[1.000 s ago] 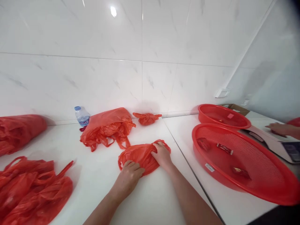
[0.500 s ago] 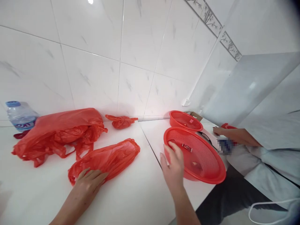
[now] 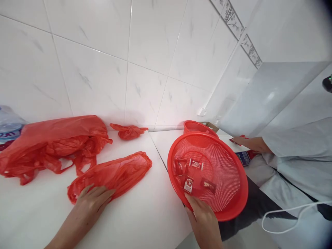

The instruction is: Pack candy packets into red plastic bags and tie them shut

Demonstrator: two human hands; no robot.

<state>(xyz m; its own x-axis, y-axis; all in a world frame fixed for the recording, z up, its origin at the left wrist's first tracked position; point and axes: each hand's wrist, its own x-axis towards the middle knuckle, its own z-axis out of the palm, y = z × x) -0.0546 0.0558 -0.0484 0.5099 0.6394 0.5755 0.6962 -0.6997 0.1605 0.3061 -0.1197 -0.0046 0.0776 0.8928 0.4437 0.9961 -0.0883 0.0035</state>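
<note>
12 o'clock = straight away from the wearer, toward the wall.

Right hand point(image 3: 203, 219): closed on the near-left rim of the large red basket point(image 3: 228, 169), at the basket's 7 o'clock. Basket looks tilted, inside facing the wearer; body runs off to 1 o'clock from that grip.

Wrapped packets point(image 3: 196, 164) sit in the basket's left half, fanned from about 11 to 1 o'clock of the right fingertips. White-faced packet point(image 3: 188, 184) is closest, just inside the rim. Right hand is clearly the nearer one; left is well apart.

Left hand point(image 3: 92, 204): open, fingers laid over the near-left end of a flat red bag point(image 3: 119, 176). Can't tell if the fingertips pinch any film. Bag's long axis runs 8 to 2 o'clock, far end pointing toward the basket but not touching. Table seam point(image 3: 158, 152) runs between them.

Around: bag bundle point(image 3: 64, 138) at 11 from the left hand, knotted bag point(image 3: 130, 132) at 1, by the wall. Smaller red basket point(image 3: 199, 126) at 12 behind the large one. Co-worker's hand point(image 3: 240, 140) at 1 from the right hand, beyond the large basket.
</note>
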